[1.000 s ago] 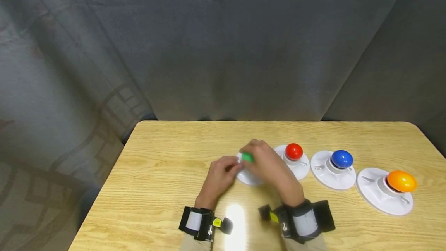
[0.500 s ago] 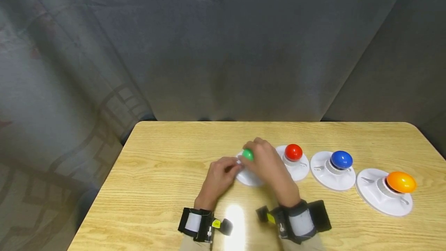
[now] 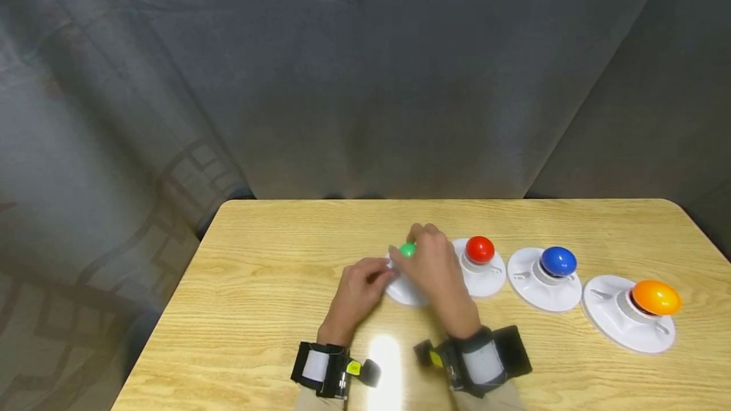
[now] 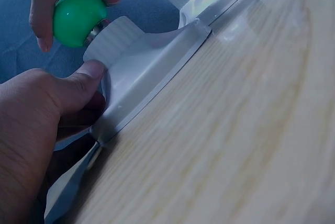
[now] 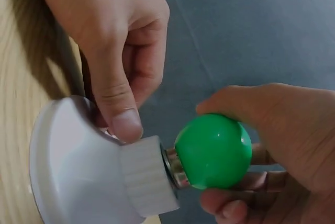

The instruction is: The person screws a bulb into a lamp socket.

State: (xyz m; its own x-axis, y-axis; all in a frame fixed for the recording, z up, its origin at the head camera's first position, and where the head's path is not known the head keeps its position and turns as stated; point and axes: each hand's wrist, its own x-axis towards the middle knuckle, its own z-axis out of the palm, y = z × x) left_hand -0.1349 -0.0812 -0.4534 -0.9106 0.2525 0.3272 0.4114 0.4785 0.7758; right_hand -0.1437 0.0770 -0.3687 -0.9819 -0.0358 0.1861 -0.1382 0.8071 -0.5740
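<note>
A small green light bulb (image 5: 214, 150) sits at the mouth of a white round lamp holder (image 5: 78, 166). Part of its metal screw base (image 5: 178, 168) shows between bulb and socket. My right hand (image 3: 436, 271) holds the bulb, thumb and fingers curved around its sides. With my left hand (image 3: 360, 287) I grip the near left edge of the lamp holder; the thumb (image 4: 90, 72) presses beside the socket collar, and the other fingers are partly hidden at the rim. In the head view the right hand hides much of the holder.
To the right stand three more white holders with a red bulb (image 3: 480, 250), a blue bulb (image 3: 558, 261) and an orange bulb (image 3: 657, 297). All rest on the wooden table (image 3: 274, 252). A grey curtain (image 3: 365, 81) hangs behind its far edge.
My right hand has turned around the green bulb, its wrist shifting a little left in the head view. The left hand keeps its place on the lamp holder.
</note>
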